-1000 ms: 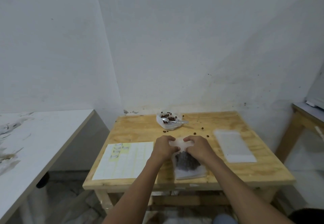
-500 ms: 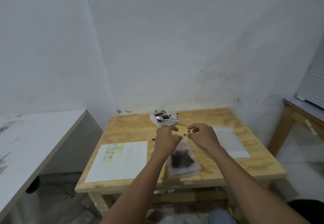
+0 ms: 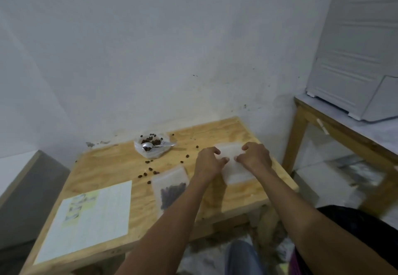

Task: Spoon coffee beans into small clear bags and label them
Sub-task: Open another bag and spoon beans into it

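Resting on a stack of empty clear plastic bags (image 3: pixel 237 172), left hand (image 3: pixel 207 162) and right hand (image 3: pixel 255 156) curl their fingers loosely; actual grip cannot be told. Left of them on the pale plywood surface (image 3: pixel 112 167) lies a clear bag part-filled with dark coffee beans (image 3: pixel 171 188); farther off, a clear tub of beans (image 3: pixel 151 146) with a metal spoon (image 3: pixel 150 145).

Bare forearms — no sleeves, left hand (image 3: pixel 208 160), right hand (image 3: pixel 255 156)

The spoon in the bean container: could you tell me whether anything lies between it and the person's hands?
Nothing visible blocks it. Both the left hand and right hand rest on the empty bags; only bare table and loose beans lie between them and the spoon.
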A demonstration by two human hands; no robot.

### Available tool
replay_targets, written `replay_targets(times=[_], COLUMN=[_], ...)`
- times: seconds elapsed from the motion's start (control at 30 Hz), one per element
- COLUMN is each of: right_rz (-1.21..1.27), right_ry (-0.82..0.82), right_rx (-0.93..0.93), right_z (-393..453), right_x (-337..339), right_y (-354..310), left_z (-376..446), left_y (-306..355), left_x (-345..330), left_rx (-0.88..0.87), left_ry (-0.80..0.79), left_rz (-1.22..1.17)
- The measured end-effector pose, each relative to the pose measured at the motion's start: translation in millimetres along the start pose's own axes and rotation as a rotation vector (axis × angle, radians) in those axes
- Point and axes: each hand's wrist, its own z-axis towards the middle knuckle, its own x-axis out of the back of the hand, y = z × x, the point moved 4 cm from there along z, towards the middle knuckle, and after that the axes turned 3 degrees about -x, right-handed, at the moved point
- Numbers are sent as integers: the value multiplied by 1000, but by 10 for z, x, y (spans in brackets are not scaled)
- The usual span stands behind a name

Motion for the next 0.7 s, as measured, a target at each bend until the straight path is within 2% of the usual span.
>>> replay_targets(times=[0.23,0.4,0.47,0.57,0.7], right_rz=[48,179,264,431,683], right_ry=[19,81,121,169,123], right_rx=[52,63,89,153,221], right_z=[40,46,34,-12,-92], right_x=[-88,-46,9,154,397], right_y=[22,31,17,-72,-325], left_z=[70,61,61,87,116], left_y=[24,42,71,85,156], left_x=[-146,-145,-100,5,302], left_rx=[27,29,15,76,119], left_ry=[124,226,262,281,307], left_rz=[18,-17,-150,-543,-875])
